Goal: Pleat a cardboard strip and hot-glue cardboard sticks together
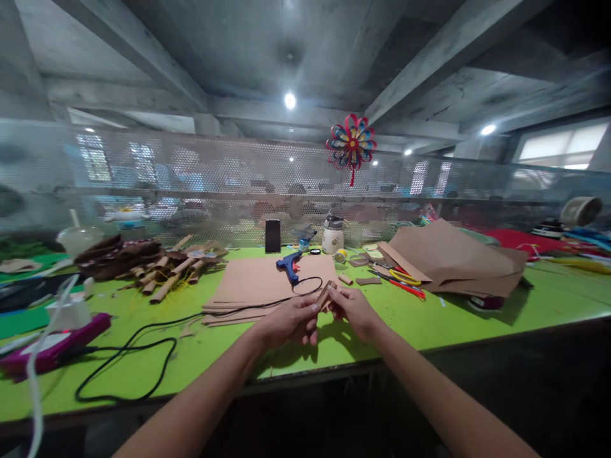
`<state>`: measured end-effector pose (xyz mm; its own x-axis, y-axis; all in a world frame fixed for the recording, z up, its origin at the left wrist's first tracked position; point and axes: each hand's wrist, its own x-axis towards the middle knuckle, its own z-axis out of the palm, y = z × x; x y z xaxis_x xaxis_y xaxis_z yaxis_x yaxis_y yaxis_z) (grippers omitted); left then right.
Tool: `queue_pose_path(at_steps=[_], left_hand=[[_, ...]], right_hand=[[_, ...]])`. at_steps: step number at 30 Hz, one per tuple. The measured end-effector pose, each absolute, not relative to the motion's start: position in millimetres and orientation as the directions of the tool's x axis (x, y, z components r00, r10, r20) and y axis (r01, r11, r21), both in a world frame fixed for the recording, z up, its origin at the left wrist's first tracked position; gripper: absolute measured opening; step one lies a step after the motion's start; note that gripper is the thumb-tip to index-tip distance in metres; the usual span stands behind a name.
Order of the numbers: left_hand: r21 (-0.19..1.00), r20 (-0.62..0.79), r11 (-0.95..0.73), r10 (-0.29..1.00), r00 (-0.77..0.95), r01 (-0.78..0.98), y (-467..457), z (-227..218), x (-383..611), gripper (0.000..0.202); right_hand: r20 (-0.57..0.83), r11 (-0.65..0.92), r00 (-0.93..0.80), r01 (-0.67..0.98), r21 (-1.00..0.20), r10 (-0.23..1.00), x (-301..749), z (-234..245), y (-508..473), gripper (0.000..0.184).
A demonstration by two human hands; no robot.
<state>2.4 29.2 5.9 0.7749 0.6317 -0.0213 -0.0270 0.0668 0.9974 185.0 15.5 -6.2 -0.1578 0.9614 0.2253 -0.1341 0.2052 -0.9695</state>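
Note:
My left hand [290, 320] and my right hand [352, 308] meet above the near part of the green table [429, 321]. Both pinch a small folded piece of brown cardboard [325, 295] between their fingertips. Just beyond the hands lies a stack of brown cardboard sheets [258, 286]. A blue glue gun [289, 265] rests on that stack, and its black cord [143, 343] runs off to the left across the table.
Rolled cardboard pieces [165, 270] lie at the left. Large brown paper sheets [453, 257] and scissors with yellow and red handles [405, 280] lie at the right. A white jar [333, 236] and a black box [272, 236] stand by the mesh screen. A purple power strip [52, 346] sits far left.

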Motion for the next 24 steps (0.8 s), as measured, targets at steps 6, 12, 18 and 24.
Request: queue_pose_path(at_steps=[6, 12, 18, 24], left_hand=[[0.987, -0.039, 0.148, 0.607, 0.794, -0.065, 30, 5, 4, 0.031], [0.985, 0.048, 0.108, 0.563, 0.825, -0.131, 25, 18, 2, 0.028], [0.94, 0.097, 0.258, 0.43, 0.897, -0.225, 2, 27, 16, 0.024], [0.886, 0.057, 0.403, 0.4, 0.915, -0.231, -17, 12, 25, 0.024]], right_hand=[[0.094, 0.007, -0.302, -0.277, -0.961, 0.949, 190, 10, 17, 0.032], [0.212, 0.061, -0.361, -0.387, -0.92, 0.908, 195, 18, 7, 0.044], [0.432, 0.323, -0.289, -0.357, -0.877, 0.854, 198, 27, -6, 0.031], [0.487, 0.436, -0.264, -0.228, -0.87, 0.833, 202, 27, -18, 0.029]])
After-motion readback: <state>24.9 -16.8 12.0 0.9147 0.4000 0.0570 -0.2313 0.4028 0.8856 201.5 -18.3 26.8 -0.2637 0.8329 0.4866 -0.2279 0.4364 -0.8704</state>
